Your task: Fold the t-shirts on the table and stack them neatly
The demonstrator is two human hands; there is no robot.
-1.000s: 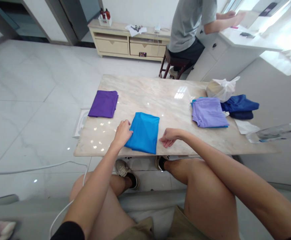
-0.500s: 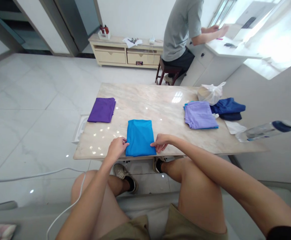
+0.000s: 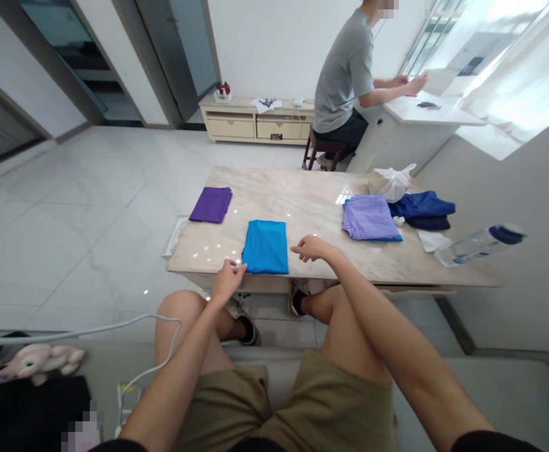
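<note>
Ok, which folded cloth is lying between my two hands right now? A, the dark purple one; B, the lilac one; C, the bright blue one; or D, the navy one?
C: the bright blue folded cloth lies on the marble table with the left hand beside one side and the right hand on the other.

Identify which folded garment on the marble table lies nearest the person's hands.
The bright blue one, between the left hand and right hand; the purple piece and lilac piece lie farther.
</note>
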